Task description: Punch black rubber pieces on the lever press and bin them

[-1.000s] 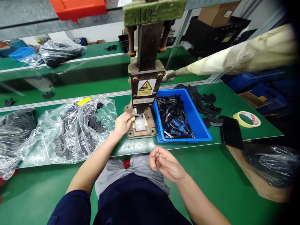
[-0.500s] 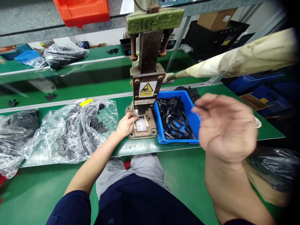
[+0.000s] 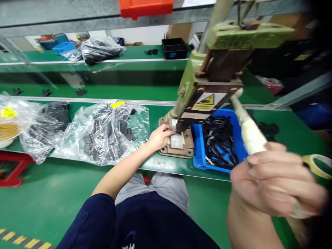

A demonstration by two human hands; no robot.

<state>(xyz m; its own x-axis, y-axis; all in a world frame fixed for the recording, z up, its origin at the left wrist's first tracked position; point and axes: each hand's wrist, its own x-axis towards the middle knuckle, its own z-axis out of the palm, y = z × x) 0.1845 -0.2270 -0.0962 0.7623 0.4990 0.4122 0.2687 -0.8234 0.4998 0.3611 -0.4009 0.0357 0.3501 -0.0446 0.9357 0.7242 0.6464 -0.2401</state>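
Observation:
At the base of a hand press (image 3: 216, 81), my left hand (image 3: 160, 137) is closed, thumb and fingertips together beside a small pale plate (image 3: 177, 141) under the press's lower tip. Whatever the fingertips hold there is too small and hidden to make out. My right hand (image 3: 277, 178) is wrapped round the cloth-covered press lever (image 3: 252, 135), slightly blurred. To the right of the press base (image 3: 170, 151) stands a blue bin (image 3: 199, 152) holding several narrow black plastic parts (image 3: 219, 140).
Left of the press lies a clear plastic bag (image 3: 77, 138) with dark curved pieces. Another bag of dark parts (image 3: 49, 121) lies farther left. A tape roll (image 3: 317, 166) is by my right hand. A black tray (image 3: 175, 47) stands on the rear shelf; an orange bin (image 3: 146, 7) hangs above.
My right hand has taken hold of the lever, which has swung down toward me. My left hand stays at the press base. The view has shifted, so the scene appears farther right.

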